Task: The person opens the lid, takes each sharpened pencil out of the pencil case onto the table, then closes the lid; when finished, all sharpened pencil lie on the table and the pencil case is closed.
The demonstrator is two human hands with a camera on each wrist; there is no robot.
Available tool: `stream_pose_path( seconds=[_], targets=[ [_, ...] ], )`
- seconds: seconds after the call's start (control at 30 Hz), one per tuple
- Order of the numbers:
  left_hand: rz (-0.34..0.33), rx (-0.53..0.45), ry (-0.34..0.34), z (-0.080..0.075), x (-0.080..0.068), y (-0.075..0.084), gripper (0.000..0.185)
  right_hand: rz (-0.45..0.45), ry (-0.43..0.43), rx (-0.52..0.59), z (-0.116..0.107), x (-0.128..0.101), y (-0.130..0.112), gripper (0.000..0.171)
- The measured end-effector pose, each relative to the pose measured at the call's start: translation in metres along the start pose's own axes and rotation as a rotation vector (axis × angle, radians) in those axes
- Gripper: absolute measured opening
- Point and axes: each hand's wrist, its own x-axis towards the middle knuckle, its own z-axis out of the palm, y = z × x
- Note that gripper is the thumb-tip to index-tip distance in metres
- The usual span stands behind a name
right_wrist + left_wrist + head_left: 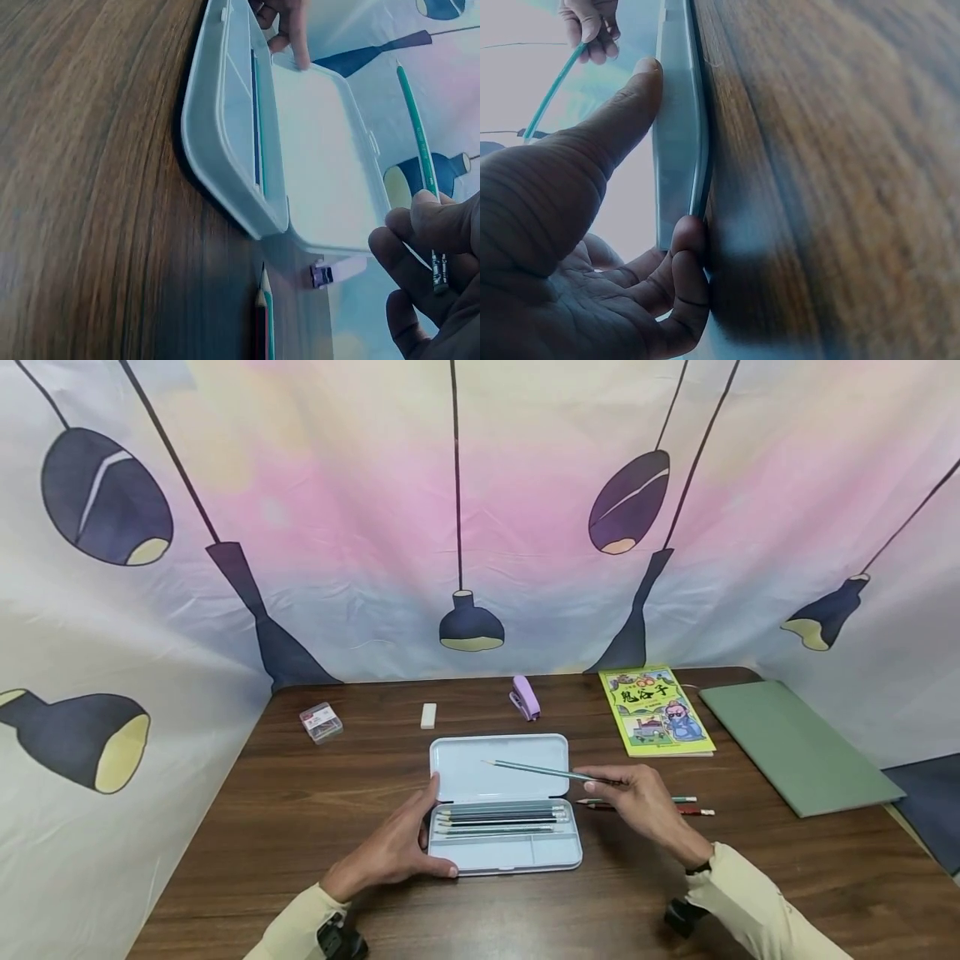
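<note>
An open white pencil case (480, 860) lies on the table, its lid (498, 768) folded back, with several pencils (498, 817) in its upper compartment. My left hand (401, 843) grips the case's left end, thumb along the front edge, fingers at the back corner; in the left wrist view fingertips curl at its rim. My right hand (637, 797) pinches a green pencil (532, 768) near its eraser end, above the table at the case's right. The pencil points left over the lid. Beneath that hand lie a green pencil (684, 799) and a dark red pencil (697, 812).
Behind the case lie a small clear box (321, 723), a white eraser (428, 716) and a purple stapler (524, 698). At the back right are a yellow book (656, 714) and a green folder (798, 747). A printed curtain (360, 527) hangs along the table's far edge.
</note>
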Motion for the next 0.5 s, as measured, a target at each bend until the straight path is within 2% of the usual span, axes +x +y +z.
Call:
stream_pose_path(
  seconds=[0.23,0.5],
  targets=[
    [-0.001,-0.002,-0.004,-0.001,0.001,0.0,0.126,0.032,0.031,-0.026,-0.012,-0.007,0.017,0.016],
    [0.01,-0.004,-0.015,-0.002,0.003,0.001,0.126,0.059,0.073,-0.164,-0.044,-0.024,0.049,0.015]
  ],
)
